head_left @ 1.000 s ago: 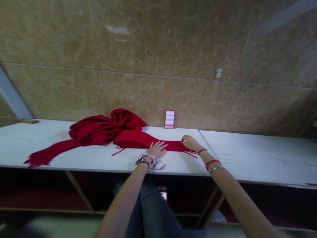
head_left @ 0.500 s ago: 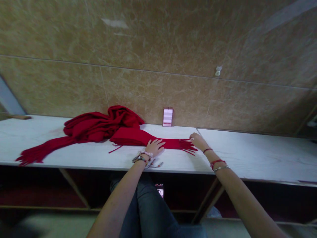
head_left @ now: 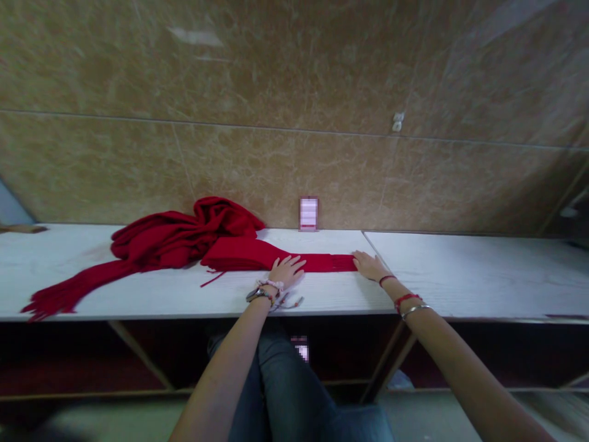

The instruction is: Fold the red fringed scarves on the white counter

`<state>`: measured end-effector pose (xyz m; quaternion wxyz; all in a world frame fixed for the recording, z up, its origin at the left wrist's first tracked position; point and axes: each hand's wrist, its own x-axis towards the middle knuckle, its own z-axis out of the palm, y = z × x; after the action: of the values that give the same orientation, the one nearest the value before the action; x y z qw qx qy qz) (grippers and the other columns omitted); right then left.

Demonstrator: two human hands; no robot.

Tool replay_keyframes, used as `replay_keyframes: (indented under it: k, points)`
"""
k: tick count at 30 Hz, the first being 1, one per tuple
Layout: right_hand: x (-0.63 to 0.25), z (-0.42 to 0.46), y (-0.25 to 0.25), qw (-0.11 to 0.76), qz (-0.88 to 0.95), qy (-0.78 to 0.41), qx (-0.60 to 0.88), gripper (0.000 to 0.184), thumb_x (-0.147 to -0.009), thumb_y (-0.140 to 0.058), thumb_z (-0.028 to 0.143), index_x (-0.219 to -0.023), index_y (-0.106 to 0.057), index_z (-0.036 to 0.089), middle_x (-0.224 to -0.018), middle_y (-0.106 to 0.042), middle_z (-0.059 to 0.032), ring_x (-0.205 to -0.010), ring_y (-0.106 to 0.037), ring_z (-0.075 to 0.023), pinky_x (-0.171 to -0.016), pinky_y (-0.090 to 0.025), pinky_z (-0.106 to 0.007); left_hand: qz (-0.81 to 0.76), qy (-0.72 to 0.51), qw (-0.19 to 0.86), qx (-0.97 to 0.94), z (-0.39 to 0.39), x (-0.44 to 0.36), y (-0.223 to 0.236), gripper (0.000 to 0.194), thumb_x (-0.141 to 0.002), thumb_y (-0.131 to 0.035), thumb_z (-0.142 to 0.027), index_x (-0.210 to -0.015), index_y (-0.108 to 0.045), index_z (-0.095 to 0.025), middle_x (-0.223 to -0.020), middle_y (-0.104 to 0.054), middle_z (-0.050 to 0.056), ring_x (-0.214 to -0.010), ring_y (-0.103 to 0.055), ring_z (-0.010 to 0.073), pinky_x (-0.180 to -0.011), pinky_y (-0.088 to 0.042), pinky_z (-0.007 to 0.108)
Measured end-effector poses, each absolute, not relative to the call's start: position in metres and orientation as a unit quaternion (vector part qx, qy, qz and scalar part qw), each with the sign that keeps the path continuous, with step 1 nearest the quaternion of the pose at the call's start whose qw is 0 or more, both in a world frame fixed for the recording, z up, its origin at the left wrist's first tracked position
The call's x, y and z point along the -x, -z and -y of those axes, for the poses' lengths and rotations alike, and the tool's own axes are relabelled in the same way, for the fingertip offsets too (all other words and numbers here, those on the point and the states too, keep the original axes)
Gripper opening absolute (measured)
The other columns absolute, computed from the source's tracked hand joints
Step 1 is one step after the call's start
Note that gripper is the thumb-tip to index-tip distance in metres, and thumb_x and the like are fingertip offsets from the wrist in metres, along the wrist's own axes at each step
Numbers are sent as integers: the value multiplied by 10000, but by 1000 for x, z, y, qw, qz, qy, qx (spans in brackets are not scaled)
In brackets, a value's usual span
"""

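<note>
1. I see the fringe (head_left: 343, 263), splayed a half-second ago, now lying straight; that end looks tidied.
2. My right hand (head_left: 367, 266), fingers extended, touches its tip.
3. My left hand (head_left: 287, 274), spread wide, rests on the folded red scarf (head_left: 243, 253) on the worktop (head_left: 460, 270).

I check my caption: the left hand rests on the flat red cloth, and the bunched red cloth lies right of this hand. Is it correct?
The side is wrong: the head view shows the bunched red cloth left of the left hand. The rest holds.
</note>
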<state>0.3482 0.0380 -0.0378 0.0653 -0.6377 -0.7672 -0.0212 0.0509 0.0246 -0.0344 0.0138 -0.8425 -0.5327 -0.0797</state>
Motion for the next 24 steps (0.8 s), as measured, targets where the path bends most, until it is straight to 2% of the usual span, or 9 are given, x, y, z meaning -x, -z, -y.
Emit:
replay_keyframes:
  k: [4, 6, 9, 15, 24]
  points:
    - [-357, -38, 32, 93, 744, 34, 660, 423, -916, -248, 279, -1285, -397, 135, -1374, -346, -175, -1274, -287, -272, -978, -256, -554, 537, 80, 13, 840, -29, -50, 39, 419, -885, -306, -420, -1292, -382, -353, -1394, -351, -12, -1287, -274, 231, -1025, -187, 511]
    - [-337, -37, 29, 123, 760, 42, 637, 456, -918, -239, 308, -1322, -346, 125, -1395, -319, -161, -1296, -248, -245, -1003, -249, -501, 536, 82, 14, 840, -31, -50, 40, 420, -884, -308, -421, -1291, -384, -351, -1392, -355, -10, -1286, -276, 232, -1023, -189, 511]
    - [-295, -35, 29, 142, 804, 50, 576, 481, -914, -245, 335, -1348, -303, 137, -1417, -288, -136, -1307, -224, -231, -1016, -231, -479, 538, 84, 12, 839, -29, -50, 39, 418, -886, -304, -416, -1290, -386, -350, -1393, -354, -9, -1286, -274, 235, -1025, -180, 516]
    - [-266, -32, 35, 83, 833, 46, 544, 461, -918, -255, 333, -1321, -350, 132, -1375, -360, -151, -1272, -297, -250, -988, -258, -515, 544, 67, 2, 836, -21, -52, 31, 424, -896, -283, -413, -1306, -366, -340, -1402, -336, -13, -1295, -253, 230, -1029, -178, 508]
    - [-358, -35, 40, 25, 770, 17, 637, 434, -922, -233, 309, -1340, -322, 233, -1423, -290, -84, -1287, -264, -281, -953, -268, -610, 533, 83, 0, 842, -14, -54, 27, 412, -898, -299, -382, -1295, -390, -321, -1393, -353, -3, -1288, -273, 215, -1037, -177, 474]
